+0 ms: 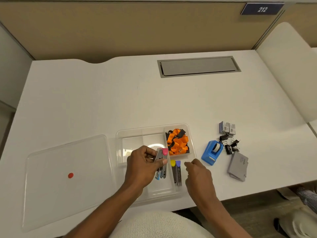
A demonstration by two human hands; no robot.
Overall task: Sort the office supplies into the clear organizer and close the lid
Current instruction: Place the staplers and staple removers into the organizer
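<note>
The clear organizer (130, 134) sits on the white desk near its front edge, lid off. My left hand (142, 166) hovers over its middle and grips a bunch of small staplers (162, 160), the top one pink-tipped. Two more staplers (176, 170), yellow-tipped and purple-tipped, lie side by side in the front right compartment. My right hand (197, 172) is just right of them, fingers loosely curled and empty. Orange lanyards (178, 142) fill the back right compartment. The clear lid (66, 177), with a red dot on it, lies flat to the left.
Right of the organizer lie a blue tape dispenser (211, 152), several black binder clips (229, 143), boxes of staples (227, 127) and a grey card stack (238, 167). A grey cable hatch (199, 66) is set into the desk at the back. Beige partition walls surround the desk.
</note>
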